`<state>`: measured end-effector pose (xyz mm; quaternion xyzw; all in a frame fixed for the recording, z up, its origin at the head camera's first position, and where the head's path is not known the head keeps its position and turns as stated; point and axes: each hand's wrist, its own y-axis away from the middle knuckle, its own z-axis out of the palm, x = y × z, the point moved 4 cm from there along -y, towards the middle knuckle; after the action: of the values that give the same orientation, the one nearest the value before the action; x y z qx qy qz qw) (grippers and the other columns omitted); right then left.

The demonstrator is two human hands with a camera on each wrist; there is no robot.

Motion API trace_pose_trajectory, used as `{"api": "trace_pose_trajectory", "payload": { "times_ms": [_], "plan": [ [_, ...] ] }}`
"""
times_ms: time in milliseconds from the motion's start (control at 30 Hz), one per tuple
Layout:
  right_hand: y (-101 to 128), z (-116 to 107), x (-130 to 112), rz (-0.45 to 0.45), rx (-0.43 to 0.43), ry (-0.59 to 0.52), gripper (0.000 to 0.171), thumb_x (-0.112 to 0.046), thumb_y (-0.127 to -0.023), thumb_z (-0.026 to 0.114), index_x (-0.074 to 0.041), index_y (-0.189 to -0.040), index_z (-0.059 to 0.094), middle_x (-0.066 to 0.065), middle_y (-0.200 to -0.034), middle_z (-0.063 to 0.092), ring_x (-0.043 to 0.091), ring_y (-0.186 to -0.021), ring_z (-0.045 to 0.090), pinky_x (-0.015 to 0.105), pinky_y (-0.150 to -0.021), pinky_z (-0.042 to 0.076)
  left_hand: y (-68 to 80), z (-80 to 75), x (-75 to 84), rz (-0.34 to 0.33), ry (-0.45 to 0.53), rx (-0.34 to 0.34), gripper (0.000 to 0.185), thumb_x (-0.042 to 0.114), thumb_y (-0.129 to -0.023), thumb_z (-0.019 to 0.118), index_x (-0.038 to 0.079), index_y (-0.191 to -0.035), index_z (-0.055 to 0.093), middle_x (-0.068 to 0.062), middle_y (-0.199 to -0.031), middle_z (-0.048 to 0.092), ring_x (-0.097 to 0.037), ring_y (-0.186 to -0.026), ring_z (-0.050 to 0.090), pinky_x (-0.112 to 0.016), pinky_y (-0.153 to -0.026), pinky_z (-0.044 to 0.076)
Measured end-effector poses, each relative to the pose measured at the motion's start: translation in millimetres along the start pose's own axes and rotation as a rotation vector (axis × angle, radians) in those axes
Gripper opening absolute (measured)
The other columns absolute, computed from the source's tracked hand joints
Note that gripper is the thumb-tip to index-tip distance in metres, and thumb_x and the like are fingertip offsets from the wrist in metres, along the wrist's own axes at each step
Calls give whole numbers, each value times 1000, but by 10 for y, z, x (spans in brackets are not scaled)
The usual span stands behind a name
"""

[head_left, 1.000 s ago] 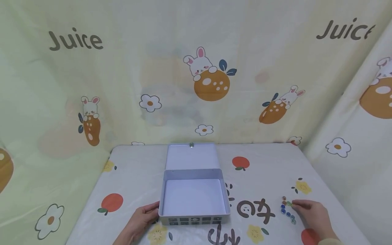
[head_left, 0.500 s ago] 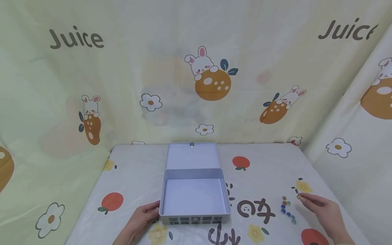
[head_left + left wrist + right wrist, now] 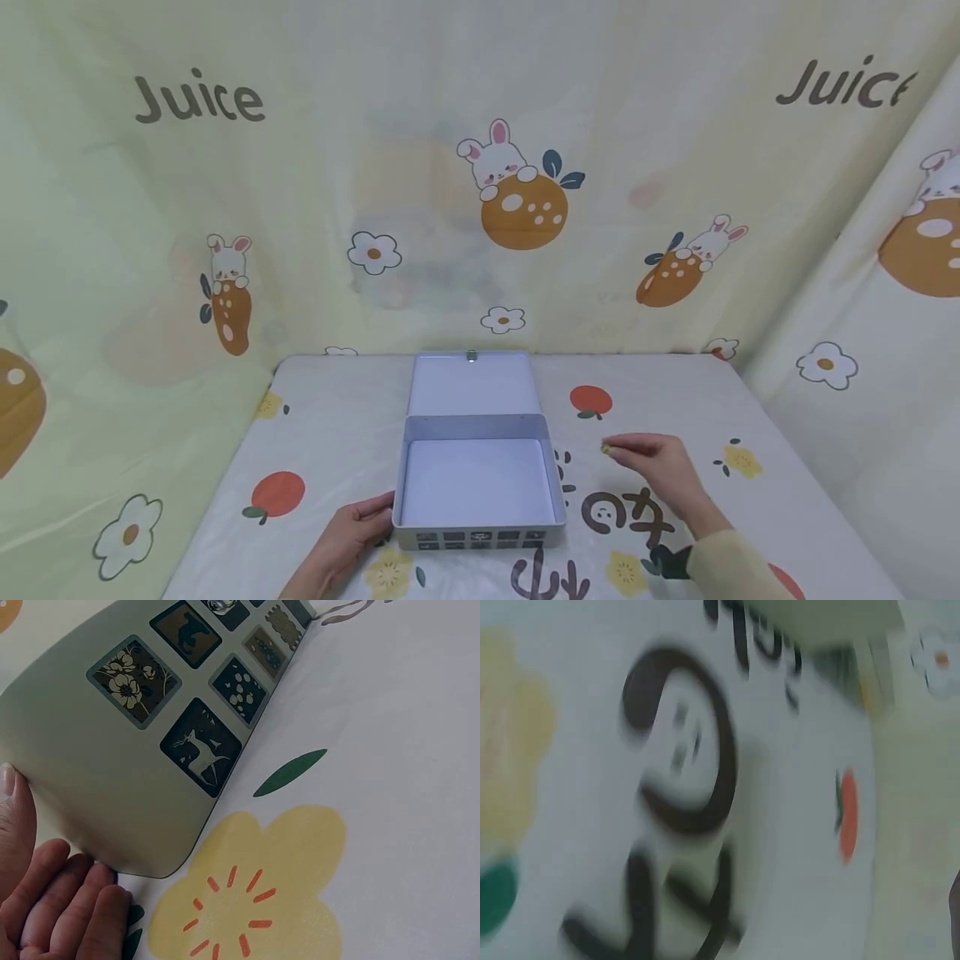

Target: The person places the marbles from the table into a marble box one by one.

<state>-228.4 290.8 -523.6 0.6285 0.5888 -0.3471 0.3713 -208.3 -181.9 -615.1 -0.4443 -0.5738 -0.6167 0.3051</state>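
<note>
A pale metal tin box (image 3: pixel 480 538) lies with its hinged lid (image 3: pixel 474 385) laid back, its white inside bare. My left hand (image 3: pixel 351 533) touches the box's left wall near the front corner. In the left wrist view, my left thumb (image 3: pixel 15 825) lies along the wall of the tin box (image 3: pixel 82 787) and the other fingers (image 3: pixel 67 900) bend loosely by its lower corner. To the right of the box, my right hand (image 3: pixel 660 467) pinches a small yellow-green marble (image 3: pixel 606 448) between thumb and fingertips, above the cloth. The right wrist view is blurred and barely catches the hand.
A printed white cloth (image 3: pixel 337 433) with fruit, flowers and dark lettering covers the table. A curtain (image 3: pixel 420 300) with rabbit prints hangs behind it. The right forearm and sleeve (image 3: pixel 731 567) hide the spot where several marbles lay.
My right hand has lifted the yellow-green marble from the marble group at the right and carried it left toward the box. My left hand has stayed at the box.
</note>
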Motion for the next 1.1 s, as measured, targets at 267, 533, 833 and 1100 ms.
{"api": "trace_pose_trajectory", "payload": {
  "times_ms": [267, 533, 833, 1100],
  "plan": [
    [-300, 831, -803, -129, -180, -65, 23, -15, -91, 79, -5, -111, 80, 9, -108, 79, 16, -95, 75, 26, -86, 65, -26, 31, -23, 17, 10, -24, 60, 18, -95, 73, -4, -146, 51, -24, -148, 54, -35, -136, 57, -43, -105, 57],
    [-416, 1139, -1006, -138, -253, -96, 17, -10, -90, 78, -6, -106, 81, 9, -106, 79, 18, -96, 76, 33, -89, 65, -37, 57, -46, 33, 8, -57, 59, 19, -97, 70, -5, -147, 49, -24, -150, 51, -36, -139, 54, -41, -106, 57],
    [-418, 1181, -1044, -142, -256, -99, 19, -11, -89, 79, -5, -107, 80, 13, -110, 79, 18, -97, 76, 34, -90, 65, -30, 31, -27, 29, 14, -46, 59, 19, -97, 71, -5, -147, 49, -24, -150, 52, -36, -138, 54, -42, -105, 57],
    [-413, 1112, -1047, -145, -223, -72, 19, -12, -91, 77, -7, -110, 80, 9, -111, 79, 20, -101, 75, 37, -94, 64, -25, -12, -9, 25, 23, -32, 58, 16, -97, 70, -5, -147, 49, -25, -150, 51, -36, -138, 55, -41, -104, 57]
  ]
}}
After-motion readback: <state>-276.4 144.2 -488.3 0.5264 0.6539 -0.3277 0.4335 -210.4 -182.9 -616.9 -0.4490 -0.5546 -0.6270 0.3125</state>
